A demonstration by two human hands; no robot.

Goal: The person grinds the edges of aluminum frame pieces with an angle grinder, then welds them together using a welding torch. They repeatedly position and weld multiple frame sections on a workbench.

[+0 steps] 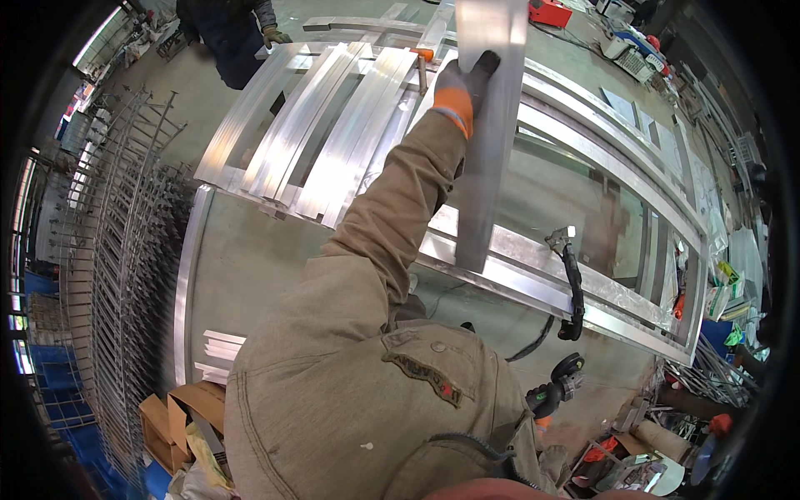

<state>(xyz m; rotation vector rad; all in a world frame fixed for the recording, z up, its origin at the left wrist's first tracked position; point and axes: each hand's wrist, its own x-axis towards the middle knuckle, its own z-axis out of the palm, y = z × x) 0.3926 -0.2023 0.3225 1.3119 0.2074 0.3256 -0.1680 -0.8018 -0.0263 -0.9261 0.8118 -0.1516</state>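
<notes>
in the head view, your left hand (467,87) is clamped on a long metal plank (483,183) over the metal frame (617,323); you seem to be shifting it, which calls for a steady, level hold. your right hand (542,404) is apart, lower right; its grip i cannot tell. the black corded tool (573,279) across the front rail could snag; a hammer (422,75) lies beyond.

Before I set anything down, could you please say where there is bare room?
Floor lies bare between the pale bar, the near ends of the silver panels and the brown sleeve. The frame may let a hand through right of the held panel. Silver panels crowd the frame's left side; clutter crowds the lower right.
</notes>
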